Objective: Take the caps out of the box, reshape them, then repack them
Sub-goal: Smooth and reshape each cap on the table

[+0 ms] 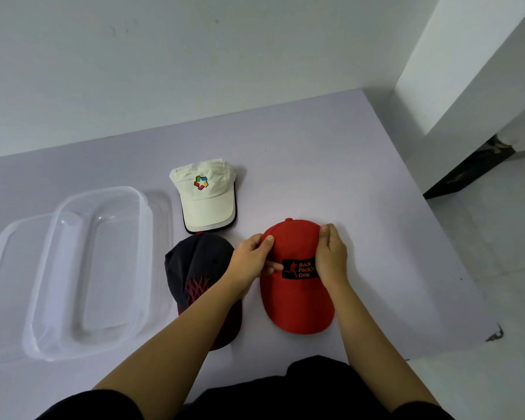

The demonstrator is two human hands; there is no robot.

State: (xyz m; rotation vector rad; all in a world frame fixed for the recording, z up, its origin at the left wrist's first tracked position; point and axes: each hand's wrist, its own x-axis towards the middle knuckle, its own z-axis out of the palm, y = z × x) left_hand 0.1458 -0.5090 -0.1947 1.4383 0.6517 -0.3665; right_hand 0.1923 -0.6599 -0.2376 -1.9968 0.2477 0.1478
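The red cap (296, 286) lies on the table (346, 165) at lower centre-right, brim toward the person. The left hand (252, 262) and right hand (331, 256) grip its crown from either side. The clear box (58, 298) stands at left, nearer the left hand.

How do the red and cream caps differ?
The red cap is gripped at its crown by the left hand and right hand; the cream cap lies untouched, farther back. The red cap carries a black lettered patch; the cream cap a multicoloured logo. Both rest on the table, brims toward the person.
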